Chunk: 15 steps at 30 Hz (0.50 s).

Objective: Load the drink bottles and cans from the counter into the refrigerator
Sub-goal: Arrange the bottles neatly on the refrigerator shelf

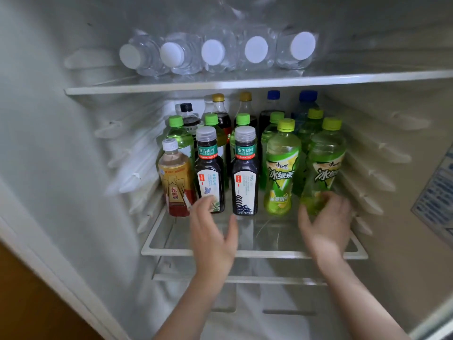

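Inside the open refrigerator, the middle glass shelf (pixel 245 253) holds several upright drink bottles. Along its front stand a yellow-labelled bottle (pixel 175 182), two dark tea bottles (pixel 209 168) (pixel 245 173) and two green tea bottles (pixel 282 168) (pixel 323 163). My left hand (pixel 212 234) hovers open with spread fingers, its fingertips in front of the left dark bottle's base. My right hand (pixel 326 224) is open too. Its blurred fingers lie against the base of the right green tea bottle, thumb spread to the left. Behind them stand more bottles with green, gold, black and blue caps.
The upper shelf (pixel 245 83) carries several clear water bottles (pixel 213 52) lying with white caps forward. Ribbed side walls (pixel 127 155) flank the shelf. A bare strip of glass runs along the shelf front. A lower shelf edge (pixel 245 279) shows beneath, and a label sticker (pixel 436 192) is on the right wall.
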### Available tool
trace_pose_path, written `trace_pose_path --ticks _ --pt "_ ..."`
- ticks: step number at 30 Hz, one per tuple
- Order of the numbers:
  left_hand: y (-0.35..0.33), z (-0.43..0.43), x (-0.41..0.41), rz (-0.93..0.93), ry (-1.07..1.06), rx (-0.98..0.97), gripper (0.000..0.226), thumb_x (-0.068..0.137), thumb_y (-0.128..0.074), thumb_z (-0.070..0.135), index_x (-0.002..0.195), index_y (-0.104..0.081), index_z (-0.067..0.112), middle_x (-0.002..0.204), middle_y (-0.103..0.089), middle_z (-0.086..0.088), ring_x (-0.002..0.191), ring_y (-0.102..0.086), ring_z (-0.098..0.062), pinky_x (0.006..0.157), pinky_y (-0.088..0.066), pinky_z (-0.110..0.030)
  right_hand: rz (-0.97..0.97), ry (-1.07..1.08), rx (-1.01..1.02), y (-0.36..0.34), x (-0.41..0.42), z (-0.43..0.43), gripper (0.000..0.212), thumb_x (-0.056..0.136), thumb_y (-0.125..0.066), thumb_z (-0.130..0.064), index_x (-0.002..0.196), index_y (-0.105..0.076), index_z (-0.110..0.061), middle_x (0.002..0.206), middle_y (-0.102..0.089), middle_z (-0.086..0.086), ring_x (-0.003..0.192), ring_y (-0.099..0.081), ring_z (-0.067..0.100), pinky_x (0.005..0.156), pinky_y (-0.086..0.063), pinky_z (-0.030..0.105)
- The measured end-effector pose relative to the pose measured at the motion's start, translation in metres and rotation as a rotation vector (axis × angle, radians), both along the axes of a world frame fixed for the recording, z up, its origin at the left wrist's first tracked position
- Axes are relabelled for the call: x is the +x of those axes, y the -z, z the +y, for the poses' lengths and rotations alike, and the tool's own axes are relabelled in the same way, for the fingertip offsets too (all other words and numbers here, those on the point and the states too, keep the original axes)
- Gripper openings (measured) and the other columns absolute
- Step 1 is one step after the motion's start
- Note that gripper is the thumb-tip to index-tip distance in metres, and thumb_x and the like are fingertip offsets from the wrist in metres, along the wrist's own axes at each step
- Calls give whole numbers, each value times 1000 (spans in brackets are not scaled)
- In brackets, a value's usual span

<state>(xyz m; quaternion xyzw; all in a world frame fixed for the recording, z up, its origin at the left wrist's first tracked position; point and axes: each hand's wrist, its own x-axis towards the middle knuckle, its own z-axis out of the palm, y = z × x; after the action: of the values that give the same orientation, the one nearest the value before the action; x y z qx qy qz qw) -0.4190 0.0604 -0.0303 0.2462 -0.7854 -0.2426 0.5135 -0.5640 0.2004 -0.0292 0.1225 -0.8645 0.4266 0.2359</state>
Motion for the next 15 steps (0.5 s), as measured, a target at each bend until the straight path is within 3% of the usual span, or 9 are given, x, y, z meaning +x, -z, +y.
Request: trace_pose_path --ticks 3,6,9,12,15 --pt "4 19 -19 -98 138 160 63 85 -68 23 136 -37 4 133 -45 -9 122 -45 -19 101 -33 -22 -7 31 38 -8 -8 0 69 74 -73 -19 130 -40 3 122 -48 26 109 -47 44 87 -42 48" --pt "2 20 -36 -154 202 291 62 88 -63 21 141 -32 11 140 -44 -3 128 -43 -17 104 -34 -23 -54 -19 67 -9 -15 0 80 77 -72 -24 139 -28 1 124 -53 25 107 -54 42 81 -47 44" --pt "-5 13 -50 -151 264 342 51 90 -57 13 136 -36 11 131 -51 -5 121 -51 -20 101 -44 -33 -73 -58 57 -5 -21 3 77 80 -70 -24 140 -27 -1 121 -56 25 103 -57 42 77 -47 43" --pt "-6 7 -59 -162 221 363 51 90 -54 8 137 -35 8 132 -51 -8 121 -50 -22 93 -37 -19 -64 -64 58 -2 -23 5 71 80 -71 -23 136 -34 -1 121 -55 24 103 -56 42 77 -46 43" --pt "-4 4 -62 -173 172 372 51 91 -52 6 138 -35 10 133 -52 -6 121 -50 -20 90 -33 -18 -56 -60 75 -1 -23 5 70 79 -72 -24 135 -36 -2 120 -55 24 103 -56 42 76 -46 42"
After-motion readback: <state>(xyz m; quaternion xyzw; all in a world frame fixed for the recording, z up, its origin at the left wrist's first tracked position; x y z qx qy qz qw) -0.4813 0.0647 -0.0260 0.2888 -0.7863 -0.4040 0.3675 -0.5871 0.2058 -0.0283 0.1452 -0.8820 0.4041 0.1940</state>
